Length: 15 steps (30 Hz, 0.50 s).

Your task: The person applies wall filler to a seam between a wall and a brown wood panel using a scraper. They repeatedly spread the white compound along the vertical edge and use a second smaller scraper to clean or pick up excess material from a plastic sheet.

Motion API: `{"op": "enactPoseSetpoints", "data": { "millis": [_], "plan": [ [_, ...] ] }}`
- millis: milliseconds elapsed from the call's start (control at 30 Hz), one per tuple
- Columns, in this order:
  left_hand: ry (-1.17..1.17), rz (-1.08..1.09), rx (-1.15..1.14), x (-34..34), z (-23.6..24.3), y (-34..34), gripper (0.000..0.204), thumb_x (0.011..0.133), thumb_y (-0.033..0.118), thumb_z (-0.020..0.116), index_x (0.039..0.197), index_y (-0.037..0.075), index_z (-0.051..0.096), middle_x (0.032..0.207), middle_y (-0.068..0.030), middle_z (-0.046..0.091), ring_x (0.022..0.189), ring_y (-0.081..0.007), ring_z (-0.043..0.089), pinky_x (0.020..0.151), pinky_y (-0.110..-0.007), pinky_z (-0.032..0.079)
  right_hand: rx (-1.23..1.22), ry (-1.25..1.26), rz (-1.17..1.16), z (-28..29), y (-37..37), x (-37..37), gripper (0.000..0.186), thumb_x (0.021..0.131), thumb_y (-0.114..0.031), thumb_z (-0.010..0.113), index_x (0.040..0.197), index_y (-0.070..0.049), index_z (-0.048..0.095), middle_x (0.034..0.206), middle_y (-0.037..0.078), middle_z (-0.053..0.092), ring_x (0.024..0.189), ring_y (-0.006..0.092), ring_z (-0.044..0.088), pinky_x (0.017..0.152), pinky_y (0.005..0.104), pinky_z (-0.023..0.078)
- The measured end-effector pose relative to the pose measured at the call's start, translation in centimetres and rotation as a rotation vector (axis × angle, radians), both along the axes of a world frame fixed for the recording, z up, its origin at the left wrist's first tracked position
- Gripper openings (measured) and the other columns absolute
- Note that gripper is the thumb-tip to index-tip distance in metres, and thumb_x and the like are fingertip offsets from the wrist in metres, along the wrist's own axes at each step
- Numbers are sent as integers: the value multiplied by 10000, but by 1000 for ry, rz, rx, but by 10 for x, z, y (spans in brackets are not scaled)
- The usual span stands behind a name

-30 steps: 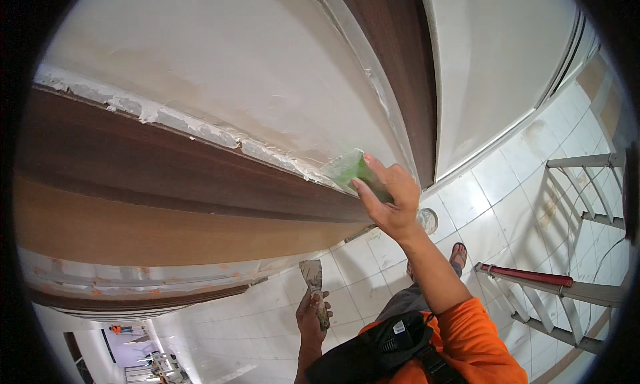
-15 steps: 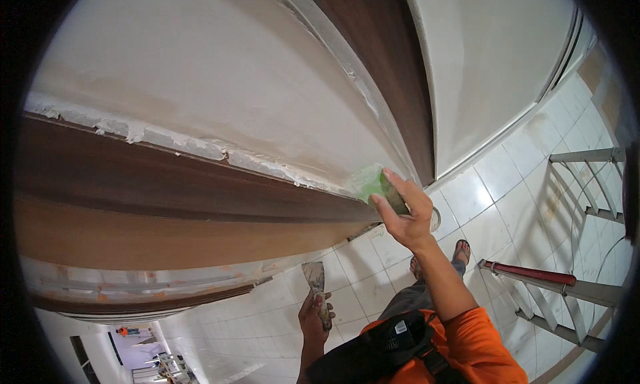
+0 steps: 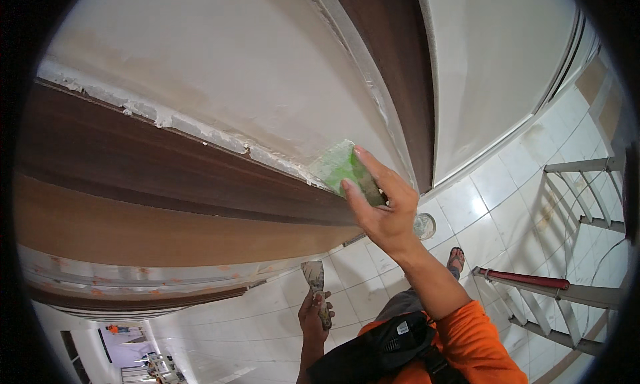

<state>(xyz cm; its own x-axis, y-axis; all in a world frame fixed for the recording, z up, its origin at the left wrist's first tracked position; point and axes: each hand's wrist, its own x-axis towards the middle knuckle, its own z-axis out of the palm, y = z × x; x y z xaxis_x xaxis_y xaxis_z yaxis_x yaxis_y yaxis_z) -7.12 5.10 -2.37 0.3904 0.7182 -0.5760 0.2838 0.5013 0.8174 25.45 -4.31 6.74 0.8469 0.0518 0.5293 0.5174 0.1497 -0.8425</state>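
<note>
My right hand [image 3: 390,214] grips a green putty spreader [image 3: 342,163], its blade smeared with white putty. The blade lies against the white wall panel [image 3: 220,71], beside the rough putty strip [image 3: 200,131] that runs along the dark brown wood trim [image 3: 167,171]. Lower down, my left hand [image 3: 316,314] is closed round a putty knife [image 3: 313,277]. That knife's wide blade is stained and points up, apart from the wall. Part of the spreader is hidden behind my right fingers.
A round tub [image 3: 425,225] stands on the tiled floor [image 3: 467,204] beyond my right wrist. To the right is a metal ladder [image 3: 587,294] with a red-edged rung. A second dark trim [image 3: 393,57] borders the panel. Another person in orange [image 3: 119,329] is far off at lower left.
My right hand and the spreader have moved up and left along the putty strip. More of the round tub now shows. My left hand keeps its hold on the putty knife.
</note>
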Motion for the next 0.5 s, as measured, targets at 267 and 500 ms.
{"op": "enactPoseSetpoints", "data": {
  "millis": [267,500],
  "plan": [
    [-34,-7,6,1,-5,0,458,1001,143,574,1432,13,489,1105,-162,676,767,-163,616,587,-297,548,-16,199,-25,-50,-2,-16,519,787,-69,792,1294,-95,684,893,144,736,662,189,625,653,285,508],
    [-8,-40,-8,4,-3,3,461,999,132,565,1439,20,485,1107,-153,671,779,-164,609,598,-299,540,-82,442,153,-92,-31,-22,569,855,-63,757,1391,-45,570,1037,148,735,876,143,704,795,287,548]
  ]
}}
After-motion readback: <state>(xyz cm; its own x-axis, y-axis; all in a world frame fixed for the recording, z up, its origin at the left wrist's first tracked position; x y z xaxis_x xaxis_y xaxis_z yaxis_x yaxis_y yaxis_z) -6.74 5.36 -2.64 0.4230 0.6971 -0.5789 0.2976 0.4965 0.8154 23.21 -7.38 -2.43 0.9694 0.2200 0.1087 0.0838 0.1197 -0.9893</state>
